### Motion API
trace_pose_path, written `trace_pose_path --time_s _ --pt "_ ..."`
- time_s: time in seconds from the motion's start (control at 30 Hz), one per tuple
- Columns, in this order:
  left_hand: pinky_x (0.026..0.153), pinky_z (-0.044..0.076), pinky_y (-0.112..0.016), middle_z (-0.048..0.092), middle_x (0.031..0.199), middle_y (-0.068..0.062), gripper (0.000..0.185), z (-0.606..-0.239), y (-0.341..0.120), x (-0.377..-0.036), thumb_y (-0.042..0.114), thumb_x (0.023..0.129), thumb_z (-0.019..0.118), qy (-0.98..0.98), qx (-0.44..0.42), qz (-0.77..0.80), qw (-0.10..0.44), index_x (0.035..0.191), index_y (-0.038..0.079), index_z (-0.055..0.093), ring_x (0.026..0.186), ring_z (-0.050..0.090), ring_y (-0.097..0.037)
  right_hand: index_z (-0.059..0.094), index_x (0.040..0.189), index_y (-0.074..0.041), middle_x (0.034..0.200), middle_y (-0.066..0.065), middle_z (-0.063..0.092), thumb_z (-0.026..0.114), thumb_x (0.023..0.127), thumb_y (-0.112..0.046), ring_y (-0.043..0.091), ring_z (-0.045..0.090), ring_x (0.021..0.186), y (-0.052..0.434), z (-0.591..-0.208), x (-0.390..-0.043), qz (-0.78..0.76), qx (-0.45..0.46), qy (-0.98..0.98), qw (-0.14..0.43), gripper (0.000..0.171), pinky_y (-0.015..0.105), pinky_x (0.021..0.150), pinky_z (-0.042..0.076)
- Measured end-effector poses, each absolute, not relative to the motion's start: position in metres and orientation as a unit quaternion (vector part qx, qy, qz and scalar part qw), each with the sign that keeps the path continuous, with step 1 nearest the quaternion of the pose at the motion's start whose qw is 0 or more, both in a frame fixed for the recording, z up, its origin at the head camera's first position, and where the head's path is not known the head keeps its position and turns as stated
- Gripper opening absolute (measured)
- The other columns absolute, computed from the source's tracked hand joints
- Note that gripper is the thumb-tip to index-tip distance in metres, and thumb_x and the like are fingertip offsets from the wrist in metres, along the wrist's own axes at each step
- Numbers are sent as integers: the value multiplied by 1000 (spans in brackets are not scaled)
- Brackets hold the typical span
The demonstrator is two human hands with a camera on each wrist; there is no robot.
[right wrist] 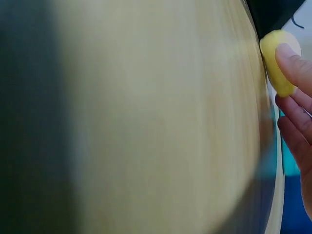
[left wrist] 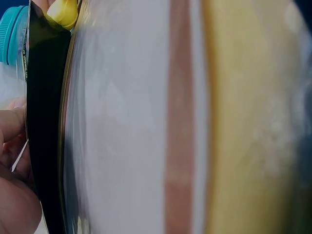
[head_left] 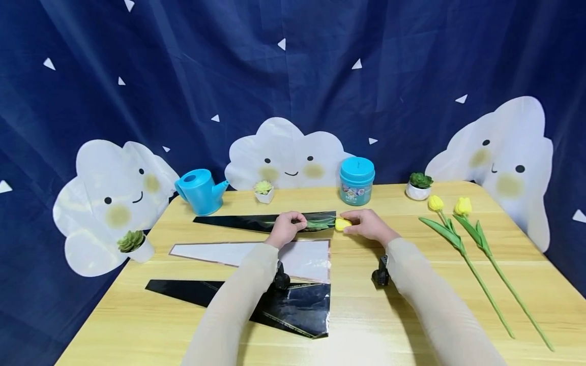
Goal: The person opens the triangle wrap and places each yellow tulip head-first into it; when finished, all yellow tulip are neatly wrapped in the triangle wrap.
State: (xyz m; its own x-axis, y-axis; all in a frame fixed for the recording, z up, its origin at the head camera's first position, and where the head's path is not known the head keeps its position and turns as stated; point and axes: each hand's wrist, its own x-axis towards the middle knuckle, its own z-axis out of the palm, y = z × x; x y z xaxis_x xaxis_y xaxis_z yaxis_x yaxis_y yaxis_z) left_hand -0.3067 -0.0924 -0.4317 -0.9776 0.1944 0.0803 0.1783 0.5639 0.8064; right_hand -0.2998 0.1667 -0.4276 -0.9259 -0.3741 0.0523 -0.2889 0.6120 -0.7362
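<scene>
A long tapered black flower sleeve point(head_left: 242, 220) lies far back on the table, its wide mouth toward the right. My left hand point(head_left: 285, 230) pinches its near edge around the middle; in the left wrist view, fingers point(left wrist: 12, 124) meet the dark sleeve point(left wrist: 46, 112). My right hand point(head_left: 370, 225) holds a yellow tulip point(head_left: 342, 224) by its bloom, just outside the mouth. Green leaves of that tulip point(head_left: 320, 224) show within the sleeve; its lower stem is hidden. The right wrist view shows the thumb on the yellow bloom point(right wrist: 277, 63), with the other fingers beneath.
Nearer me lie a white sleeve point(head_left: 302, 254) and another black sleeve point(head_left: 297, 307). Two yellow tulips point(head_left: 462, 239) rest at right. Along the back stand a blue watering can point(head_left: 201, 193), a blue lidded jar point(head_left: 356, 180) and small potted succulents point(head_left: 263, 191). Another succulent point(head_left: 137, 246) stands at left.
</scene>
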Motion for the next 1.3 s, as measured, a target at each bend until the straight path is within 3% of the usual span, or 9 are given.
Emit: trace_pose_path --time_s 0.23,0.47,0.77,1.3 --pt "85 43 -38 65 89 -3 6 -432 -94 -309 10 87 65 883 116 454 -11 80 12 65 91 55 -21 64 115 0 110 17 65 70 82 -9 27 62 97 170 -428 -300 -419 -172 891 38 35 39 84 49" --pt "87 43 -39 64 94 -4 6 -433 -93 -308 10 86 64 882 128 452 -27 80 11 64 95 56 -22 66 110 1 103 16 67 69 83 -7 22 62 89 167 -427 -302 -418 -163 893 24 29 39 83 49" --pt "87 43 -40 64 97 -4 5 -433 -94 -307 11 87 64 881 132 455 -7 84 7 65 98 56 -23 66 109 2 101 17 67 67 84 -7 20 60 84 166 -424 -305 -436 -151 887 10 26 35 79 50" --pt "92 41 -41 59 102 -2 10 -433 -95 -309 10 86 65 887 166 431 26 77 12 62 105 54 -22 66 108 3 98 17 66 65 86 -10 19 55 82 163 -415 -306 -470 -97 877 9 26 25 72 44"
